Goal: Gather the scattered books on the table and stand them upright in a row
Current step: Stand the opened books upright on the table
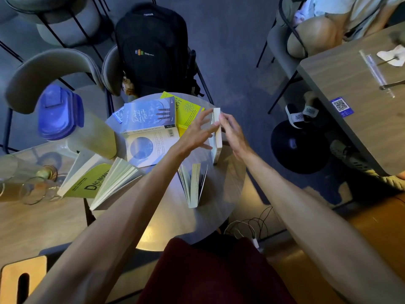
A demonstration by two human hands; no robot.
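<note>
nearest me on the round grey worktop [221, 194], a pale paperback [192, 185] stands on its edge with pages fanned apart. to its left a cream-paged book [114, 183] lies open beside a yellow-green covered book [87, 178], which overhangs the worktop edge. further out, my left hand [197, 132] has its fingers spread against one side of a thin white upright book [215, 134], and my right hand [233, 131] presses flat on the other side; both hands hold it standing. beyond, a blue-covered book [151, 113] rests on an open blue-and-white book [151, 148] and a bright yellow book [188, 110]. a black backpack [153, 49] sits on the far chair.
</note>
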